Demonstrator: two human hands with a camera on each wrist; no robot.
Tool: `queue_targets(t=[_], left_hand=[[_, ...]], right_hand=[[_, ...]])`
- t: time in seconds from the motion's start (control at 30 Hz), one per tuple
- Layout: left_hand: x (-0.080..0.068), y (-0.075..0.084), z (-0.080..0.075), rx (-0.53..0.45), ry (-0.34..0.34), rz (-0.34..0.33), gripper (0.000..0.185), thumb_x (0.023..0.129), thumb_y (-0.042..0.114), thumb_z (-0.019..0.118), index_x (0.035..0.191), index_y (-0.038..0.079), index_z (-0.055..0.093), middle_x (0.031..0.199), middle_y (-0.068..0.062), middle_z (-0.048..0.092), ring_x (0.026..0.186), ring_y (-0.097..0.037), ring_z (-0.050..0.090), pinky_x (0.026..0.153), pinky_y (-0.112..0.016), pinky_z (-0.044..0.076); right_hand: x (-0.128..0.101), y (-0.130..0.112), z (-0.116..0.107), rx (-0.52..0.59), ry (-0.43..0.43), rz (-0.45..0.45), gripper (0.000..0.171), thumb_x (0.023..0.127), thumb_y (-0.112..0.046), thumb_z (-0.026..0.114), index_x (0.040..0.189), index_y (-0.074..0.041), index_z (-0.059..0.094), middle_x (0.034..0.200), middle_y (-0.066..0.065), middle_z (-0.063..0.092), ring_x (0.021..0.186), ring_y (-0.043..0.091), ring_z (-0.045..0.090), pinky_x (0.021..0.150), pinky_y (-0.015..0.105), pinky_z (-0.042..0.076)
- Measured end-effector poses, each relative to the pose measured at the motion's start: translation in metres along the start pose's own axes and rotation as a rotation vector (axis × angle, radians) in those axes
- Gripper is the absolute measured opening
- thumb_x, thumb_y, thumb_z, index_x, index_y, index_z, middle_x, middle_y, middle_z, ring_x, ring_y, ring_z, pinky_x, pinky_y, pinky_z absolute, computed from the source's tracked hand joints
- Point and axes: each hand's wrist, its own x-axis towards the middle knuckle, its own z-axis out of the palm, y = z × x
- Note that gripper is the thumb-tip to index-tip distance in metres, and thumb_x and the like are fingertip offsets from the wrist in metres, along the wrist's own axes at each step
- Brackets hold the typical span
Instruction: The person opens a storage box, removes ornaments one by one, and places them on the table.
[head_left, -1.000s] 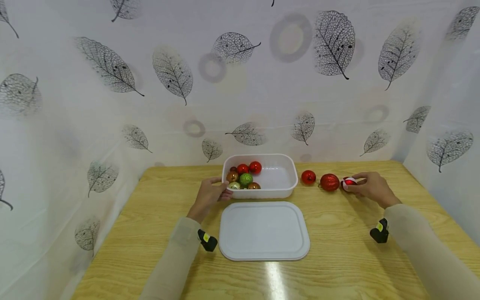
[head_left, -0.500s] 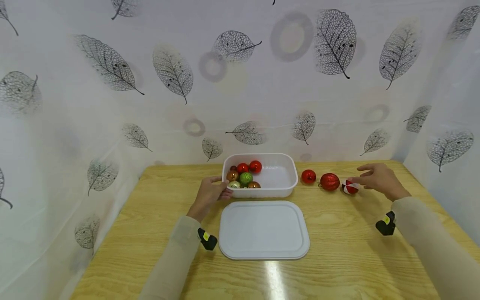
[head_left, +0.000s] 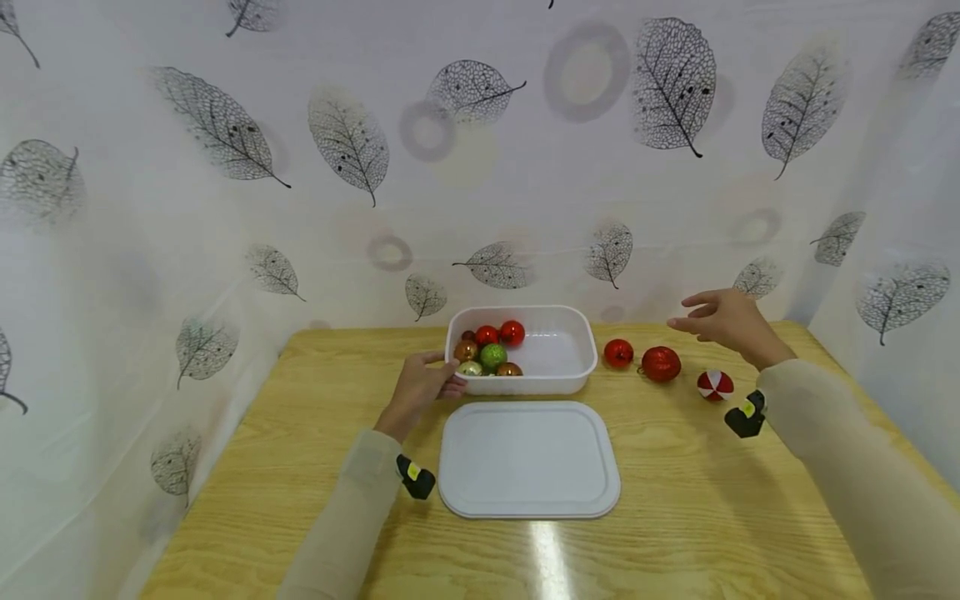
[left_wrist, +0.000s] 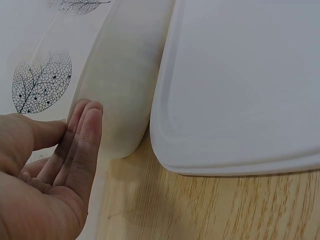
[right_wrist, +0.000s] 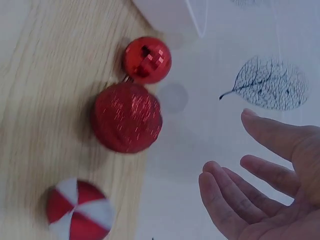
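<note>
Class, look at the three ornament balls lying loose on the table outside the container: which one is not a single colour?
The red-and-white striped ball, the rightmost of the three. The faceted red ball and the glittery red ball beside it are red all over.

In the left wrist view the white tub [left_wrist: 117,85] runs off the top edge, its inside out of sight, and the lid [left_wrist: 240,85] is cut by the top and right edges. The left hand [left_wrist: 45,170] loses its palm and wrist at the lower left corner. In the right wrist view the glitter ball [right_wrist: 127,117] is smeared with blur, the striped ball [right_wrist: 80,210] is clipped at the bottom edge, and the right hand [right_wrist: 265,185] runs off the right edge. From the head camera, the smallest ornaments in the tub's left end are too small to tell apart.
</note>
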Motion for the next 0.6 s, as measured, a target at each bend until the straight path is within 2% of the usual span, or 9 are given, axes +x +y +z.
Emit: queue_targets(t=[0.23, 0.4, 0.6], left_hand=[[0.001, -0.001, -0.001, -0.021, -0.017, 0.012, 0.042, 0.102, 0.009, 0.062, 0.138, -0.01, 0.053, 0.081, -0.018, 0.074, 0.063, -0.016, 0.072, 0.076, -0.042, 0.065], [0.001, -0.001, -0.002, -0.028, -0.022, 0.011, 0.043, 0.102, 0.008, 0.062, 0.138, -0.011, 0.052, 0.082, -0.019, 0.074, 0.064, -0.016, 0.072, 0.076, -0.042, 0.065], [0.0, 0.0, 0.0, -0.027, -0.013, 0.004, 0.042, 0.102, 0.008, 0.062, 0.138, -0.01, 0.053, 0.078, -0.016, 0.074, 0.062, -0.015, 0.072, 0.074, -0.039, 0.066]], right_hand=[[0.014, -0.026, 0.019, 0.001, -0.035, -0.036, 0.074, 0.095, -0.045, 0.07, 0.144, 0.007, 0.049, 0.132, 0.037, 0.056, 0.099, 0.04, 0.07, 0.088, 0.054, 0.06], [0.022, -0.046, 0.038, 0.009, -0.046, -0.058, 0.064, 0.095, -0.036, 0.072, 0.141, 0.005, 0.053, 0.13, 0.033, 0.06, 0.102, 0.041, 0.069, 0.09, 0.052, 0.06], [0.028, -0.066, 0.059, -0.007, -0.061, -0.091, 0.059, 0.094, -0.034, 0.073, 0.137, 0.004, 0.058, 0.127, 0.029, 0.063, 0.111, 0.043, 0.064, 0.095, 0.055, 0.057]])
